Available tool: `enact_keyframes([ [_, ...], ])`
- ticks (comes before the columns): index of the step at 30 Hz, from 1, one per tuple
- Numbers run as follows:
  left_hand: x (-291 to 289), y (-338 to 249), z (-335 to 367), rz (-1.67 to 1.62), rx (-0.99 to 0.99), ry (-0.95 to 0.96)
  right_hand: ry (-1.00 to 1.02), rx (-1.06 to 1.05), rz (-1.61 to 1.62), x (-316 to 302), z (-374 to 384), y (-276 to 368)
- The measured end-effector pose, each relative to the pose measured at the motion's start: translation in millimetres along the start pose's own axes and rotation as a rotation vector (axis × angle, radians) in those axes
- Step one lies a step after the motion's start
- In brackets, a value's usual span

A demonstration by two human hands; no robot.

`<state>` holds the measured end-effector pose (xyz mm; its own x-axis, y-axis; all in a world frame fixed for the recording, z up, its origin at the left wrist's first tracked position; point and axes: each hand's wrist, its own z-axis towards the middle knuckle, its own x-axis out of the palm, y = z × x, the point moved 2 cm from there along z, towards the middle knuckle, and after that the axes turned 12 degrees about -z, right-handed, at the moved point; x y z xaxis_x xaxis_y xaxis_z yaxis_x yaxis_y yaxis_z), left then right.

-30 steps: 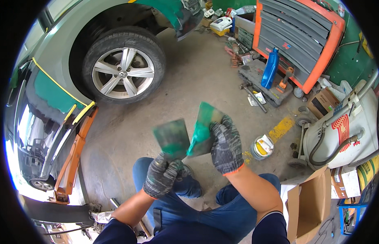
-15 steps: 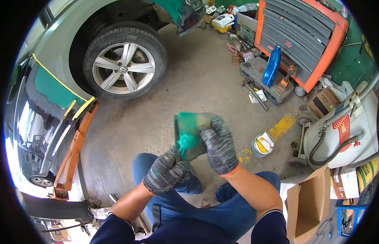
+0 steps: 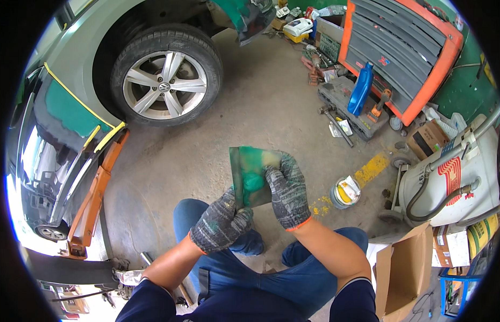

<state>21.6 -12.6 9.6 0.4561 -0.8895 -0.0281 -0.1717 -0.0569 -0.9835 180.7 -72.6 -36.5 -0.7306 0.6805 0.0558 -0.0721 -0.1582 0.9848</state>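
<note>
Green-smeared flat spreader [image 3: 249,174] held upright over the knees, between both gloved hands. Right hand [image 3: 285,190] clamps its right edge, fingers wrapped over the face; left hand [image 3: 220,225] closed on its lower edge. Open concrete floor [image 3: 271,102] ahead; car wheel [image 3: 167,83] upper left, small paint can [image 3: 344,193] near right.

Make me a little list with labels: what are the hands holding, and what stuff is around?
Place: car workshop, concrete floor
Left hand: gloved, grips the lower edge of the green-smeared spreader
Right hand: gloved, fingers over the spreader's right side
On spreader: green putty blob
Nearby: open tin, car wheel, blue bottle, orange tool cabinet, cardboard box
</note>
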Motion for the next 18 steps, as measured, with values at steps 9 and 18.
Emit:
enact_keyframes([
  [9,-12.2,39.1,-4.8,-0.565,0.015,-0.07,-0.128,0.017,0.26,-31.6,17.1,30.3],
  [18,-10.9,41.1,-9.4,-0.537,-0.067,-0.148,-0.097,-0.366,-0.124,-20.6,-18.9,69.9],
])
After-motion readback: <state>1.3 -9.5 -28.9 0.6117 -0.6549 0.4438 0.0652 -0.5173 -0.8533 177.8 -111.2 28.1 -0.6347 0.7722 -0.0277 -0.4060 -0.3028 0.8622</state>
